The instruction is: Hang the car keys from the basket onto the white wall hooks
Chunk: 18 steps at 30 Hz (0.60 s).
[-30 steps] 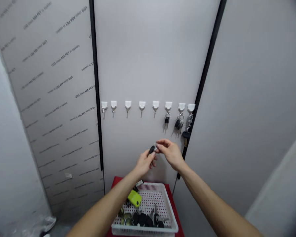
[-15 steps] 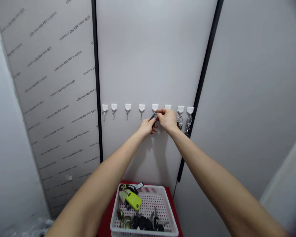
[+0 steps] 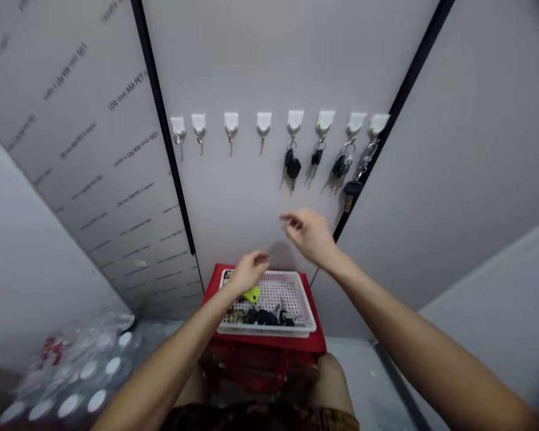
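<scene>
Is a low red-topped stand point(image 3: 318, 345), below both the left hand point(image 3: 249, 272) and the right hand point(image 3: 309, 236). Carries a white perforated basket point(image 3: 269, 331), hidden in part by the left hand. Leaves red bare in front and on the right hand's side. Holds, in that basket, a yellow-green item point(image 3: 252, 294) just below the left hand and, lower down, dark-headed keys point(image 3: 267, 317).

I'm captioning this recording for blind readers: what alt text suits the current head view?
A person's right hand is below keys hanging from the four rightmost of eight white hooks on a pale panel; the left hand appears over a white basket holding other keys and a lime-green item. Both hands look empty.
</scene>
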### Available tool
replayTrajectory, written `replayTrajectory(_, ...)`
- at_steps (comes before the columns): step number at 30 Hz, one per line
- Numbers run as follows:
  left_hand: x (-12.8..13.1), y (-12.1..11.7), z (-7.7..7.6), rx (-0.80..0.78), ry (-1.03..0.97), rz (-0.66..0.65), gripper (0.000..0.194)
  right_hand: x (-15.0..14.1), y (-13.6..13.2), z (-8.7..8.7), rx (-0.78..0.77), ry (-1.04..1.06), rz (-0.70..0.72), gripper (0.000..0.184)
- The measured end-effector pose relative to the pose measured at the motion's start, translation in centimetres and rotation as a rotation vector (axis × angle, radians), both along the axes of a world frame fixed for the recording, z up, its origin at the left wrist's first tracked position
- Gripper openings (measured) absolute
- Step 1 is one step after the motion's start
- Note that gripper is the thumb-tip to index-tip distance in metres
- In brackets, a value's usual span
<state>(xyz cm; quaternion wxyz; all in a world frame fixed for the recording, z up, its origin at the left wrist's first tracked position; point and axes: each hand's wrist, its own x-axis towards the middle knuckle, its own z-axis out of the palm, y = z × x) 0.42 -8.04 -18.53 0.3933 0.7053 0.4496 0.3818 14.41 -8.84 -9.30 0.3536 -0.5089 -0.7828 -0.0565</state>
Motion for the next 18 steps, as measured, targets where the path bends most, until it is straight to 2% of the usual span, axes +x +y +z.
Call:
replayTrajectory(2,-1.1,-2.0,-3.6,0.011,0.209,-0.1,0.025,0.0,-1.5,-4.7,-0.396,-0.216,0.128,0.021)
replayTrajectory(3,-1.5,-2.8,-4.8,0.036,0.313,-0.155,0.025,0.0,-2.0,-6.9,-0.544,-0.297,0.18,0.021)
replayTrajectory(5,-2.1,-3.6,-6.0,0.103,0.497,-0.244,0.026,0.0,-2.8,-10.4,-0.716,-0.413,0.196,0.023)
replayTrajectory(7,-2.1,-3.6,-6.1,0.156,0.638,-0.296,0.028,-0.1,-3.0,-12.5,-0.774,-0.476,0.17,0.025)
replayTrajectory(9,-1.9,-3.2,-5.6,0.17,0.74,-0.316,0.029,-0.2,-3.0,-13.4,-0.781,-0.505,0.152,0.024)
replayTrajectory(12,-1.5,-2.5,-5.3,0.183,0.821,-0.317,0.028,0.0,-2.7,-13.8,-0.754,-0.503,0.135,0.024)
replayTrajectory(18,-0.8,-2.0,-6.4,0.194,0.856,-0.132,0.021,0.4,-2.1,-14.7,-0.658,-0.415,-0.002,0.023)
